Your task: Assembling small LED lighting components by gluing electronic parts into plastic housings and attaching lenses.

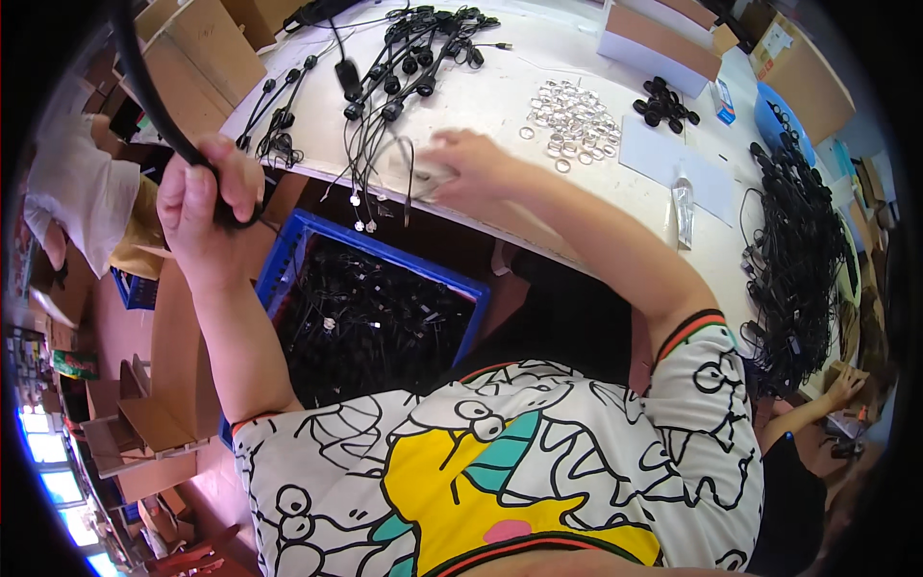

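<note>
The step in hand appeared to be handling of black cables. The left hand (210, 197) was raised at the side, clamped round a thick black cable (146, 91); the right hand (473, 163), well apart from it, blurred beside cable ends (358, 183) overhanging the worktop (538, 40) above a blue crate (389, 252), its grip impossible to tell. The next move seemingly called for keeping those dangling strands untangled.
</note>
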